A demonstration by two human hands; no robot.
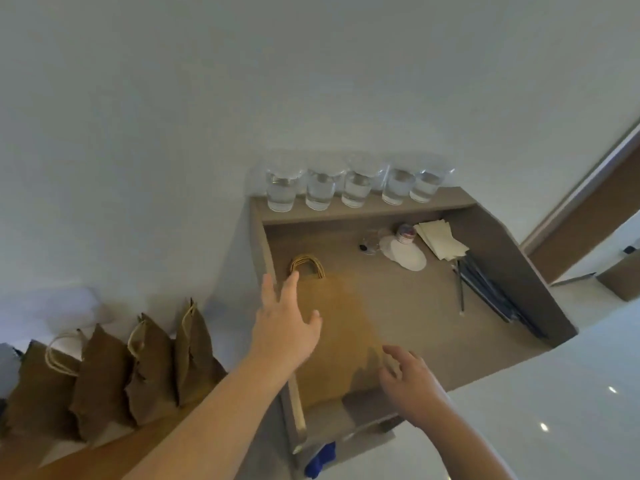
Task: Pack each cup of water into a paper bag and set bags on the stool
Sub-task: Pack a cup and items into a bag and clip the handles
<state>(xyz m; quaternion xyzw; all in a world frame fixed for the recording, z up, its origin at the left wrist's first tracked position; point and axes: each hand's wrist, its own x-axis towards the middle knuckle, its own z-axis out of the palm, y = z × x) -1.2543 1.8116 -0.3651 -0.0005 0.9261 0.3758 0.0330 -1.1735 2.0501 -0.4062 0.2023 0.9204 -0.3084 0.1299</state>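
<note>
Flat paper bag (341, 337) lies on the desk (433, 323). Your left hand (287, 327) is spread over its handle end, and your right hand (410, 379) is at its near right corner, contact unclear. Five cups of water (356, 188) line the shelf (450, 199) beyond it. Four upright bags (152, 368) stand to its left.

Single wide-angle view from the wearer's head, facing forward and steeply down, close over a desk (415, 306) at centre; left hand (287, 327) and right hand (408, 379) enter from 6 o'clock, wall (311, 64) fills 12 o'clock, floor (571, 375) lies at 4 o'clock; desk edges run oblique to the frame
</note>
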